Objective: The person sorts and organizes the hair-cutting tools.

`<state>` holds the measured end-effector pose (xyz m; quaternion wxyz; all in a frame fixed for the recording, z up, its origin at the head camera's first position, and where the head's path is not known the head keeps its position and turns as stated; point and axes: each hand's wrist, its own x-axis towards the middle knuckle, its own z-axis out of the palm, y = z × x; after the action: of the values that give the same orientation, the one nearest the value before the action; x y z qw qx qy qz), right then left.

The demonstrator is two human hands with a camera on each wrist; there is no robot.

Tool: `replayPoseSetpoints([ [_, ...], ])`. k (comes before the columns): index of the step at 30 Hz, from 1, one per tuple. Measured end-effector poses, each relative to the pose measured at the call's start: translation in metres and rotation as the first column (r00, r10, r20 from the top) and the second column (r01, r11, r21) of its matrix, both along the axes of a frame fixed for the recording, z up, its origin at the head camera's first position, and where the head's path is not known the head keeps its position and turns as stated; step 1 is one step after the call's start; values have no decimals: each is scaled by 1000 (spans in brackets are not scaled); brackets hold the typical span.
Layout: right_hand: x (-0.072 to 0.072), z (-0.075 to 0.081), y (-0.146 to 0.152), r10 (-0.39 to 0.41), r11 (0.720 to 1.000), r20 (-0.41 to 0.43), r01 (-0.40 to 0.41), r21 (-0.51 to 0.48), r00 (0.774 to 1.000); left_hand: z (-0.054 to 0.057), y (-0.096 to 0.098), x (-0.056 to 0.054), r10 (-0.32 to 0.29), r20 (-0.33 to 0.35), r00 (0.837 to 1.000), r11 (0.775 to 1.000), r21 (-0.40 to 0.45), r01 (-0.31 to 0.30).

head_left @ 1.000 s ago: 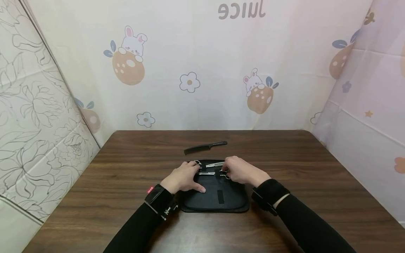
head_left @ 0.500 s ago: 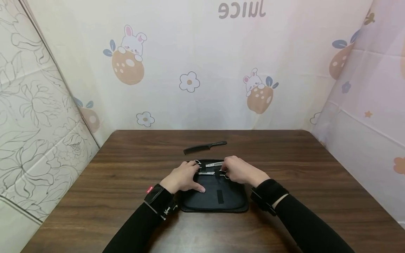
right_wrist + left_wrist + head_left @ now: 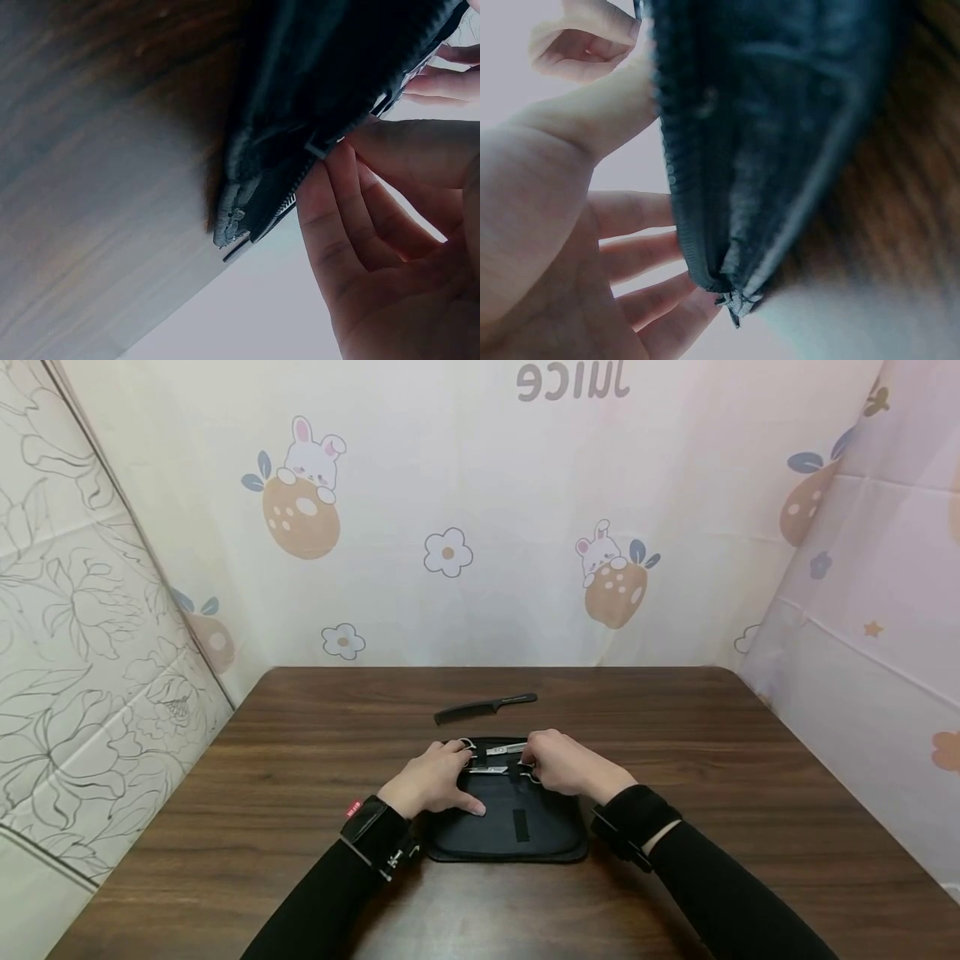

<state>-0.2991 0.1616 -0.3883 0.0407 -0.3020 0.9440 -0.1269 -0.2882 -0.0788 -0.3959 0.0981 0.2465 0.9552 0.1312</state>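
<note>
A black zip case lies flat on the table, with two pairs of silver scissors on its top. The upper scissors point right, their rings beside my left fingertips. The lower scissors point left, passing under a small black strap. My left hand rests on the case's left side, fingers and thumb spread. With curled fingers and thumb, my right hand pinches the lower scissors at their rings, which it partly covers. Both wrist views show the case's zipped edge, in the left wrist view with a zip pull.
A black comb lies on the wooden table beyond the case. Another black strap is on the lower part of the case. A printed curtain hangs behind the table's far edge.
My right hand has shifted slightly left with the rings of the lower scissors. The left hand keeps its place on the case.
</note>
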Motion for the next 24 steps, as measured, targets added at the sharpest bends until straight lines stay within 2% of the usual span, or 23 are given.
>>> replayPoseSetpoints([
  [7, 1, 0, -2, 5, 1000, -24, -4, 18, 1000, 2, 0, 1, 8, 1, 1000, 1000, -15, -8],
  [13, 3, 3, -2, 23, 999, 8, -23, 22, 1000, 1, 0, 1, 7, 5, 1000, 1000, -13, -7],
  [18, 5, 5, -2, 5, 1000, 39, -5, 16, 999, 2, 1, 1, 10, 4, 1000, 1000, -10, -10],
  [24, 6, 4, -4, -9, 1000, 17, 9, 20, 1000, 1, 0, 1, 8, 5, 1000, 1000, 2, -8],
])
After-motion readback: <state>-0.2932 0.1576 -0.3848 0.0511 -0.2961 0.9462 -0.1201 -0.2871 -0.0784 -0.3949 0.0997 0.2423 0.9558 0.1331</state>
